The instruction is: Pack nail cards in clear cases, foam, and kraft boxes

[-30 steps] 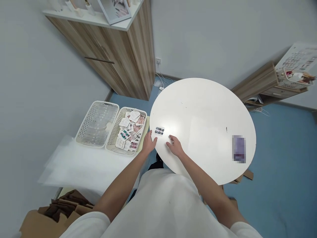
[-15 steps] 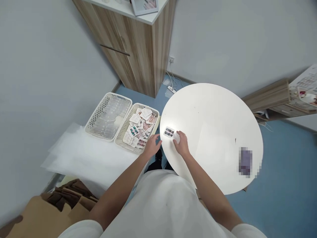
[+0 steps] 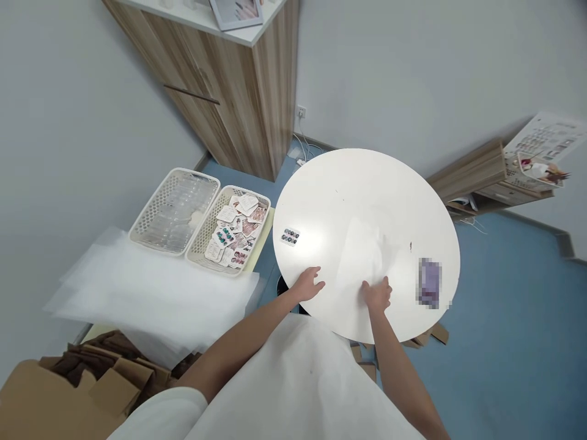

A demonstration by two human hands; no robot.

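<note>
On the left part of a round white table (image 3: 321,195) lies a small card with two rows of dark, shiny nail-shaped pieces (image 3: 290,236). My left hand (image 3: 309,285) is over the table's near left edge, below the card, its fingers apart and holding nothing. Farther right, my right hand (image 3: 378,294) is at the near edge of a thin whitish sheet (image 3: 360,253) lying on the table. Its fingers are spread, with nothing seen between them. Left of the table, a white basket (image 3: 195,253) holds a heap of similar cards (image 3: 238,226).
Another basket (image 3: 153,205) holds clear plastic pieces, beside stacked translucent sheets (image 3: 151,287). A blurred purple item (image 3: 430,281) lies on the table's right. Brown cardboard (image 3: 59,397) fills the lower left. A wooden cabinet (image 3: 238,91) stands behind.
Both hands have moved right across the table, away from the card. My right hand has gone farther and is now at the thin sheet. The view has shifted right.
</note>
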